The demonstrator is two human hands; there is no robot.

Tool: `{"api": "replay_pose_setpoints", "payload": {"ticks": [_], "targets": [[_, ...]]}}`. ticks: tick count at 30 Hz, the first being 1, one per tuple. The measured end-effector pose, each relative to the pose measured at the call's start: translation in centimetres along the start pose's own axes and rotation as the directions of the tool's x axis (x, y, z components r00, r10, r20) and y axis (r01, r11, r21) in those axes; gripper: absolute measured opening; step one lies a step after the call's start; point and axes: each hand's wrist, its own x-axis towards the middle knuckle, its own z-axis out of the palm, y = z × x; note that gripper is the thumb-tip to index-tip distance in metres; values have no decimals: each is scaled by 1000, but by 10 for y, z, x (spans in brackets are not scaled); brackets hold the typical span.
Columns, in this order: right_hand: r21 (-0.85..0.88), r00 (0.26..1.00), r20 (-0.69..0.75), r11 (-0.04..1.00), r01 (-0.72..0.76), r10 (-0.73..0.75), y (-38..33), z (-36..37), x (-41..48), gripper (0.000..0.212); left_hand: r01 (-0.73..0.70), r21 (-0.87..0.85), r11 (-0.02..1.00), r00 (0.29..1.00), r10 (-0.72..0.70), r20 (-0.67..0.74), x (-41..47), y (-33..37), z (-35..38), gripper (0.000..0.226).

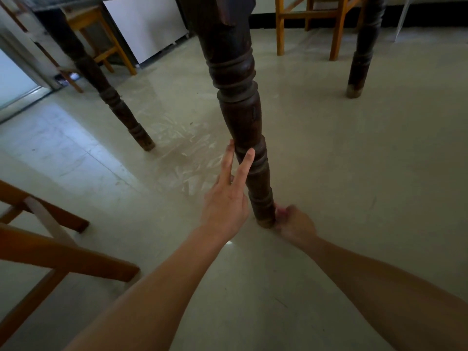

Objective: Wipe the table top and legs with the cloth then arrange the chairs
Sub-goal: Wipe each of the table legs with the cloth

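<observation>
A dark turned table leg (240,117) stands in the middle of the view, its foot on the pale floor. My left hand (225,196) rests against the leg's lower part with straight fingers spread on its left side. My right hand (295,224) is down at the foot of the leg, fingers curled round a small pink cloth (280,211) pressed against the wood. Only a bit of the cloth shows. Two other legs of the table stand at the left (119,110) and at the far right (361,54).
A wooden chair (63,252) stands close at the lower left. Another wooden chair (336,24) is behind the table at the top right, and a stool (101,36) at the top left beside a white panel (149,24).
</observation>
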Motion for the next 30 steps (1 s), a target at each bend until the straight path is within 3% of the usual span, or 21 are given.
{"api": "replay_pose_setpoints", "payload": {"ticks": [2,3,7,11,16,19,21,23,27,30], "targets": [[-111,910,313,941,319,-271,-9,5,-17,28,-16,9,1000,1000,16,24,0,-1,-7,85],[-50,867,379,928,369,-324,-15,2,-31,24,-19,2,1000,999,19,37,0,-2,-12,79],[189,827,281,873,450,-487,-40,-34,-68,16,30,-17,999,991,-27,133,-24,-18,-22,48],[175,785,60,781,599,-616,-63,-91,-92,32,212,-141,967,900,-137,413,-52,-26,-33,40],[166,737,-92,720,674,-669,-93,-143,-109,19,509,-436,742,778,-180,602,-43,-7,-75,41],[124,714,-118,703,700,-690,-112,-167,-116,19,542,-551,635,819,-252,515,-32,3,-96,63],[118,714,-85,704,700,-695,-124,-177,-121,19,516,-598,614,849,-274,452,-25,8,-111,72],[126,725,-65,716,687,-685,-135,-189,-125,19,494,-602,627,852,-209,481,-18,13,-124,77],[53,724,-42,722,690,-689,-147,-213,-124,21,467,-550,692,840,-154,520,-9,16,-128,23],[-143,697,-75,699,701,-713,-149,-230,-118,22,492,-501,712,849,-267,455,0,12,-125,10]]}}
